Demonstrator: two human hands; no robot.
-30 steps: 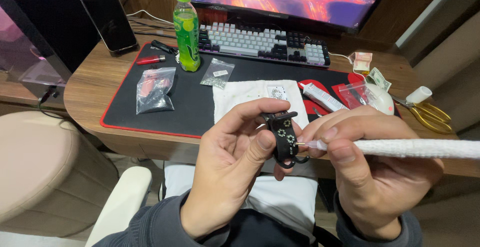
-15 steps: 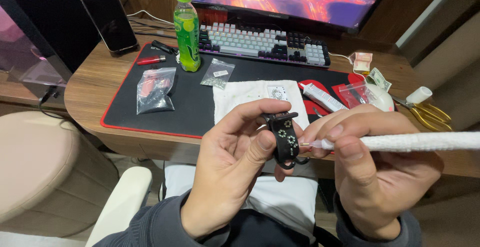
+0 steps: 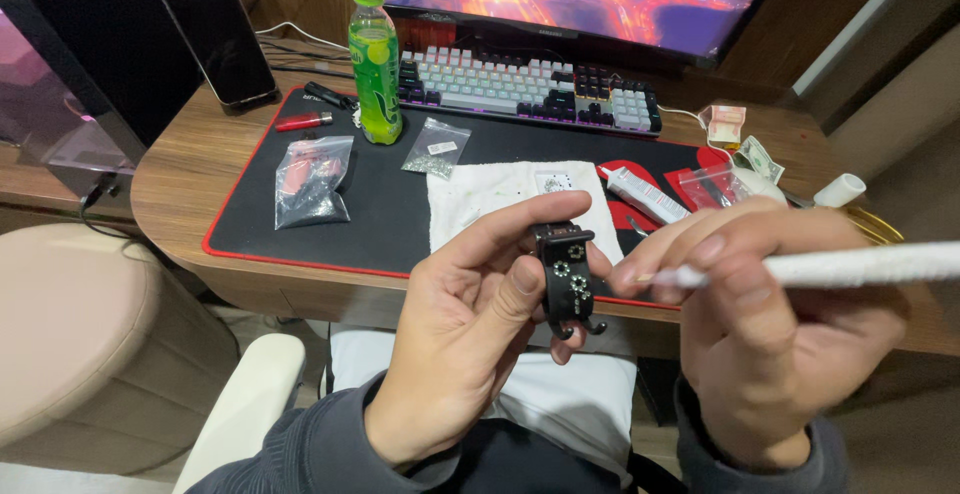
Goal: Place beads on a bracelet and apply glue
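Hands meet at frame centre, above the lap and just in front of the desk edge [image 3: 300, 299]. Left hand [image 3: 470, 354] pinches a small black clip-like piece [image 3: 567, 276] between thumb and curled fingers, decorated face turned up toward the camera, likely so the little pale studs on it stay visible and steady. Right hand [image 3: 780, 344] is closed in a pen grip on a white stick tool [image 3: 850, 264]; its tip sits at the piece's right edge, whether touching I cannot tell. The fine grip probably suits placing small parts.

Supplies lie within reach on the black red-edged mat [image 3: 400, 209]: white cloth [image 3: 500, 199] at centre, small clear bags [image 3: 312, 182] on the left, glue-like tube [image 3: 645, 194] to the right. Green bottle [image 3: 375, 59], keyboard [image 3: 525, 89] and propped phone [image 3: 215, 29] sit farther back, well apart from the hands.
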